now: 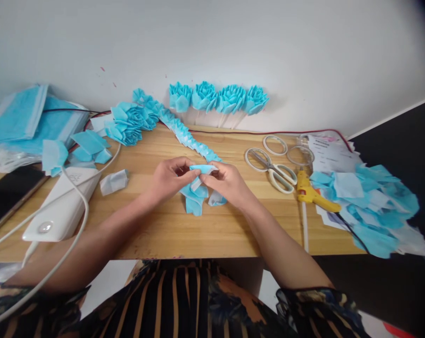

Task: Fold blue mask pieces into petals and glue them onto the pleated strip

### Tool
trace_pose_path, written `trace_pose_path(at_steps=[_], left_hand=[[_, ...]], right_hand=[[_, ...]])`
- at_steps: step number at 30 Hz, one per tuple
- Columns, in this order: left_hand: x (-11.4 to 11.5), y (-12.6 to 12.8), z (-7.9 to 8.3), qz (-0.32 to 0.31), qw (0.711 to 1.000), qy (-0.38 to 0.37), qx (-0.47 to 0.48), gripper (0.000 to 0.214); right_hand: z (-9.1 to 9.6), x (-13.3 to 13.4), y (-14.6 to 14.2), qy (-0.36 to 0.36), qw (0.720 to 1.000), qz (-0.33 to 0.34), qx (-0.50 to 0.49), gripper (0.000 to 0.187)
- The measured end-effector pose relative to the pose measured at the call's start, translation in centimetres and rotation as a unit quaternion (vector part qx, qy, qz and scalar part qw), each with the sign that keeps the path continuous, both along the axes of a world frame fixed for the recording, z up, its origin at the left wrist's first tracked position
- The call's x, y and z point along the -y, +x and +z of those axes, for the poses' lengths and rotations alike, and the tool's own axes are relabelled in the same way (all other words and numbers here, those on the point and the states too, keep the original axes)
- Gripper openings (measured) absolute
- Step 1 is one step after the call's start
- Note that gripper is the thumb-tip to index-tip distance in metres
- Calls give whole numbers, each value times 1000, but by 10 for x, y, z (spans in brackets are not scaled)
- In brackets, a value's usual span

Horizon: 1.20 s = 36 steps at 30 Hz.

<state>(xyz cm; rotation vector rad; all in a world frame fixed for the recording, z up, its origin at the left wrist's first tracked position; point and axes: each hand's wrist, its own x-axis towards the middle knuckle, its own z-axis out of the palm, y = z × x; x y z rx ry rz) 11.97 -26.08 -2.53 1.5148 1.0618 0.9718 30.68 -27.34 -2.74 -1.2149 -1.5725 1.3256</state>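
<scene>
White device [59, 216]: grey mark [75, 177] at its far end, illegible
Printed sheet [327, 155]: lines of dark type, too small to read

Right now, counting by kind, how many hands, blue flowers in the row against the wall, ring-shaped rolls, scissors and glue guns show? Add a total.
Hands: 2
Blue flowers in the row: 4
Ring-shaped rolls: 3
Scissors: 1
Glue gun: 1
Total: 11

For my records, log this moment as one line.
left hand: pinching blue-and-white piece | right hand: pinching same piece | nearby: loose blue pieces, scissors, yellow glue gun
</scene>
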Motion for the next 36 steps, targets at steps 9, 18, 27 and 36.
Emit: trace_pose_path(at_steps=[9, 18, 27, 36], left_hand=[[-5, 0, -2, 9, 994, -82, 76, 26], [-5, -2, -4, 7, 993, -92, 76, 30], [-4, 1, -3, 26, 992, -91, 83, 32], [-1, 5, -3, 16, 995, -57, 78, 30]], right_hand=[[6, -1, 4, 3, 998, -50, -49, 23], [3, -5, 5, 51, 990, -118, -50, 19], [-3, -7, 3, 32, 992, -54, -110, 45], [-4, -3, -5, -19, 997, -15, -70, 63]])
